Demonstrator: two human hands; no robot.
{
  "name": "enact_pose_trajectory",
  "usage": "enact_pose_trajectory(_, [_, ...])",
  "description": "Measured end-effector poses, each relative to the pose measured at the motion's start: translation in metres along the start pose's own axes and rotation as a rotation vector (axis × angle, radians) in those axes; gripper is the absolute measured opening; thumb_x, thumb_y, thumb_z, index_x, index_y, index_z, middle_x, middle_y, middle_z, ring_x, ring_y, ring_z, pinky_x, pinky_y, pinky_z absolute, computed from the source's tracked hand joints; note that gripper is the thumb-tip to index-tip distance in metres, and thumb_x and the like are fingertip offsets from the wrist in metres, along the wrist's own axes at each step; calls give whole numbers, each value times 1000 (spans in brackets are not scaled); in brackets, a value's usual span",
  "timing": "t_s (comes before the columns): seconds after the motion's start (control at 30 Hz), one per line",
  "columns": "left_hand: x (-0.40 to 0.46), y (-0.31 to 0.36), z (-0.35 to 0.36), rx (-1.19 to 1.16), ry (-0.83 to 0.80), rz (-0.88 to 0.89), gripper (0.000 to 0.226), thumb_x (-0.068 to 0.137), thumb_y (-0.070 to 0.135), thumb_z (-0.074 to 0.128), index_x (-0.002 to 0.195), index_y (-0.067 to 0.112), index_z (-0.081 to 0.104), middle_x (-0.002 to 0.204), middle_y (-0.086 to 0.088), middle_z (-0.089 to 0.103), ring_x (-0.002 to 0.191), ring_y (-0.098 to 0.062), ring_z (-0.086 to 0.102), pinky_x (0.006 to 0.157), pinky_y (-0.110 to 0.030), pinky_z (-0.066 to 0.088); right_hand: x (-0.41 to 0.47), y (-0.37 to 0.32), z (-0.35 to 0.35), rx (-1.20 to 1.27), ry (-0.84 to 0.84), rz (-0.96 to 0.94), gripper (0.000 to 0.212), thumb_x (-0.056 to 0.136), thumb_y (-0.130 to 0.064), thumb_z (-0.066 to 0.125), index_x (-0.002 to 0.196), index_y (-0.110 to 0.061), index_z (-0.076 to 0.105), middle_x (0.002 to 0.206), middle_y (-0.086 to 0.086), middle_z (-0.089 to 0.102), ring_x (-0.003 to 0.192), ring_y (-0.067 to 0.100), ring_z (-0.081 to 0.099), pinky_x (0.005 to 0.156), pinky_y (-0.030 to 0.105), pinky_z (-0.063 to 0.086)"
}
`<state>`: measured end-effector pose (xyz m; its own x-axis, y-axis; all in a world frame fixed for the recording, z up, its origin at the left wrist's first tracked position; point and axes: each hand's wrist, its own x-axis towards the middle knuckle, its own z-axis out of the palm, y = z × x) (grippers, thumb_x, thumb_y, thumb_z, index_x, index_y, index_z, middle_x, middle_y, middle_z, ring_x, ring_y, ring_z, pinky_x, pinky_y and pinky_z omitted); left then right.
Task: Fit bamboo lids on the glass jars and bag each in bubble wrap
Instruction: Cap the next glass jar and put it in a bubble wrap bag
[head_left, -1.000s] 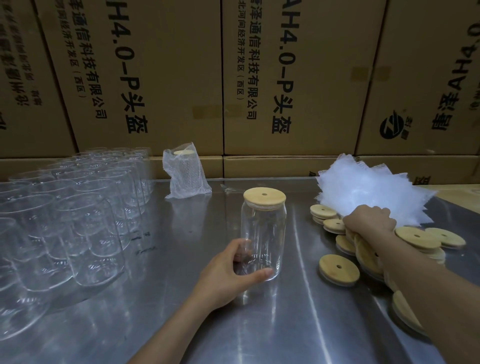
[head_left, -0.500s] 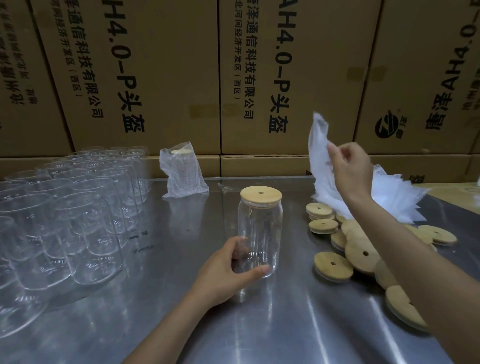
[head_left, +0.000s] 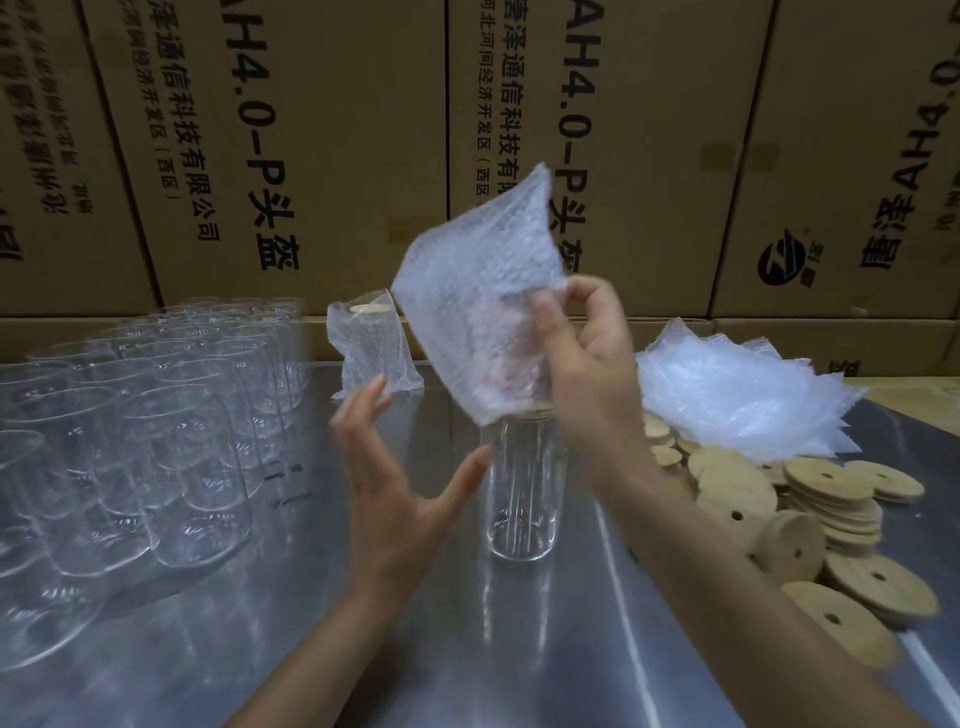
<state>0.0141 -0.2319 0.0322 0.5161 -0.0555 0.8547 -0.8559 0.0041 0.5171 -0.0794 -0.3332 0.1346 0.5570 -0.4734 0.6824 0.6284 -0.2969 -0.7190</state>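
1. Stacked cardboard cartons (head_left: 322, 156) printed with black lettering wall off the back of a steel table (head_left: 519, 649), the only view being the head camera's, looking down over both forearms.

2. At centre stands the lidded jar (head_left: 522, 493), upright on the table; only a sliver of its bamboo lid (head_left: 540, 413) shows below the bubble-wrap bag (head_left: 478, 291), which hangs just above it.

3. Right hand (head_left: 587, 364), directly over the jar, pinches the bag's lower edge between thumb and curled fingers. Left hand (head_left: 395, 488), just left of the jar, is spread open with straight fingers and holds nothing (its thumb tip lies close to the glass; contact cannot be judged).

4. Left of the jar crowd rows of unlidded empty jars (head_left: 156, 441); behind it sits one bagged jar (head_left: 371, 348), already finished. Right of it lie loose bamboo lids (head_left: 810, 519) and, beyond them, a heap of spare bags (head_left: 737, 400).

5. Step in hand, by appearances: opening the bag's mouth. It would go best with the free hand parting the two layers fully, then sleeving the bag straight down while the jar is steadied, since a snag could tip the glass or unseat the lid.
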Motion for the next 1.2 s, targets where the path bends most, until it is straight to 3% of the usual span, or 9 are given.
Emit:
enact_pose_trajectory(0.1, [2,3,-2,62,44,160,85,77,59,68,134,9,29,132,8,27,124,-30,42,106,-45,39,-15,10,10,-30,-151,17,8,100,-22,50,94,-24,46,76,3,69,67,18,69,58,44,56])
enact_pose_trajectory(0.2, [3,7,-4,-14,10,107,67,72,43,72,128,27,37,122,9,43,114,-18,51,96,-33,44,-28,20,15,-322,-269,-144,9,99,-34,48,92,-29,46,70,-10,67,62,2,65,55,21,48])
enact_pose_trajectory(0.4, [8,3,-5,-230,54,-282,23,86,18,68,101,34,61,95,17,70,87,0,66,74,-16,51,-33,43,-4,-894,10,-574,23,89,-34,54,95,-15,66,94,-6,68,89,13,56,73,35,48])
enact_pose_trajectory(0.53, [16,-21,-16,-502,152,-814,25,88,6,64,106,23,62,99,-2,72,86,-15,70,74,-35,54,-29,60,-33,-993,-132,-100,58,78,-51,70,128,-29,50,135,-4,47,117,20,46,91,38,47])
enact_pose_trajectory(0.7, [17,-48,-32,-408,22,-974,42,90,0,61,130,8,51,116,-13,66,101,-27,66,92,-42,52,-28,65,-54,-817,-56,64,63,67,-63,72,118,-52,37,99,-27,58,81,-4,59,63,18,44])
enact_pose_trajectory(0.77, [17,-56,-37,-317,-56,-1016,40,89,-7,60,127,1,52,108,-15,65,91,-29,65,76,-28,57,-29,66,-60,-647,69,129,59,67,-56,79,113,-50,42,98,-29,58,84,-14,57,61,10,42])
enact_pose_trajectory(0.87, [15,-64,-42,37,-196,-919,35,85,-15,55,117,-1,52,93,-11,62,89,-30,60,61,-18,49,-23,71,-70,-338,298,303,50,72,-48,79,105,-47,42,107,-9,63,93,2,63,69,27,53])
enact_pose_trajectory(1.03, [17,-64,-46,366,-318,-782,94,81,-1,70,151,5,8,151,-22,21,137,-37,29,113,-43,28,-15,75,-85,146,530,584,65,78,-45,76,127,-29,37,113,3,61,94,21,68,67,35,59])
enact_pose_trajectory(1.2, [20,-43,-43,610,-285,-246,42,93,27,61,131,8,57,145,-13,44,136,-30,36,113,-45,26,-16,84,-92,253,551,635,61,80,-37,76,129,-32,41,117,5,58,98,25,66,69,35,57])
